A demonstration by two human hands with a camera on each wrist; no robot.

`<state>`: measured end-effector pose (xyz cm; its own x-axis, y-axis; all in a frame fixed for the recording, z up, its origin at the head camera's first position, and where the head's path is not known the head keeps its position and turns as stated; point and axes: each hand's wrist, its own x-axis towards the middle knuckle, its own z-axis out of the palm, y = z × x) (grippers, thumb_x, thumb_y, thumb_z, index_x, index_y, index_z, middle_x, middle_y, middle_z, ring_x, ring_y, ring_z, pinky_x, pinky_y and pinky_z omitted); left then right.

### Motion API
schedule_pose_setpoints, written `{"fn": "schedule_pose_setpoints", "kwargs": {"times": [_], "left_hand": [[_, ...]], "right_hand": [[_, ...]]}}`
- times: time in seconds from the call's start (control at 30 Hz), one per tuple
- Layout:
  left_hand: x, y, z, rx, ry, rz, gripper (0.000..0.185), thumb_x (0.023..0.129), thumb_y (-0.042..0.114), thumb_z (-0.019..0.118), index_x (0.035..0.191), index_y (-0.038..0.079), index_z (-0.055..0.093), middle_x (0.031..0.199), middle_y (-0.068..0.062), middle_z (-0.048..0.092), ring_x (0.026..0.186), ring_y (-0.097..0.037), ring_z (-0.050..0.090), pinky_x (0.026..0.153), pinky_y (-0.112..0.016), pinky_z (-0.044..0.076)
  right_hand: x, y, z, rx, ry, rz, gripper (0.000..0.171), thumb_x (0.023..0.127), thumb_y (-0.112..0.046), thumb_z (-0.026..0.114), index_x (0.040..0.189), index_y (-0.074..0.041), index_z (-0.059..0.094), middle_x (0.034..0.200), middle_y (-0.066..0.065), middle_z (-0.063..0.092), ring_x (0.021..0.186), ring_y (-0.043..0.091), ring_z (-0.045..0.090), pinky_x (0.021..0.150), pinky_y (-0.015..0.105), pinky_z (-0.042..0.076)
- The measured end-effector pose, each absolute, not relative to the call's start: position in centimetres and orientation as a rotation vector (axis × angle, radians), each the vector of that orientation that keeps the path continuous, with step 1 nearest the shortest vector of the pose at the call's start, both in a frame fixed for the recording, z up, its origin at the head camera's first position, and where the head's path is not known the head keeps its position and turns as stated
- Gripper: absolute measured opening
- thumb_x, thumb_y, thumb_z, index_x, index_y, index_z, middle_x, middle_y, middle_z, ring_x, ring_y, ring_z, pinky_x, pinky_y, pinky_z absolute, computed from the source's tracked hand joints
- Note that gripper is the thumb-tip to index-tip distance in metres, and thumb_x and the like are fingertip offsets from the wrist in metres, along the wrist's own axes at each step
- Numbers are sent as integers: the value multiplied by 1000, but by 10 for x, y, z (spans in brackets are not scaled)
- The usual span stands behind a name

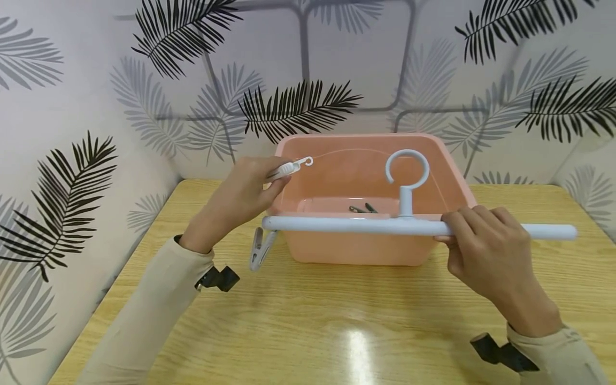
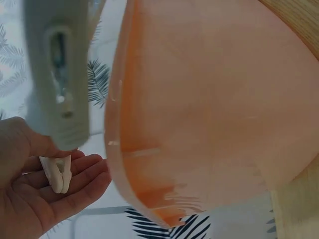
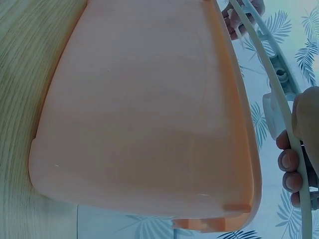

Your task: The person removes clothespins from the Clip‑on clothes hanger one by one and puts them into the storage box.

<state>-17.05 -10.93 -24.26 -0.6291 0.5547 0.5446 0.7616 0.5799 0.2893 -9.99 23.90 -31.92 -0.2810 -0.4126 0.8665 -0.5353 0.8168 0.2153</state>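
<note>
Dark clips (image 1: pixel 364 208) inside basin (image 1: pixel 337 251)

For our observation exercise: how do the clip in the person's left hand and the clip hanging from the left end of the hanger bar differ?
The held clip, white with a small hook, is pinched in the left hand and lies roughly level above the bar. The hanging clip looks grey, dangles below the bar, pointing down, and no hand touches it. Both are small plastic clothes clips near the pink tub.
</note>
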Motion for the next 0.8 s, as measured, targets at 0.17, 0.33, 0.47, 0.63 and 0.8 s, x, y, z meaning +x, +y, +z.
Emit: {"fn": "schedule_pose_setpoints", "kwargs": {"times": [0.17,0.33,0.47,0.63,0.8], "left_hand": [[-176,-107,-248,-1059,-2468,-744,9,88,-1,66,97,-2,67,74,-6,60,65,-18,51,63,-32,43],[-182,-105,-252,-1067,-2473,-745,7,88,1,67,95,-2,68,70,-5,57,62,-17,48,60,-30,41],[-189,-102,-256,-1118,-2472,-712,4,89,4,68,91,1,66,67,-2,52,59,-15,42,57,-28,36],[-198,-98,-261,-1167,-2489,-704,10,90,7,66,84,3,60,63,-1,45,56,-13,38,55,-27,33],[-206,-96,-268,-1159,-2543,-712,9,91,7,65,84,3,61,64,-1,46,57,-13,39,56,-27,34]], "right_hand": [[-99,238,-317,728,-1915,144,38,101,-28,45,80,2,54,67,14,55,55,33,53,53,45,39],[-98,236,-314,739,-1907,161,41,102,-31,44,79,2,54,66,12,55,53,32,52,52,44,39],[-96,236,-313,729,-1898,167,39,101,-29,45,78,1,53,65,12,54,53,32,51,52,44,38],[-94,237,-313,718,-1903,175,36,99,-26,47,77,2,53,65,12,54,53,32,51,53,45,39],[-94,236,-312,729,-1899,183,39,101,-29,46,78,2,54,66,12,55,54,33,52,53,46,40]]}}
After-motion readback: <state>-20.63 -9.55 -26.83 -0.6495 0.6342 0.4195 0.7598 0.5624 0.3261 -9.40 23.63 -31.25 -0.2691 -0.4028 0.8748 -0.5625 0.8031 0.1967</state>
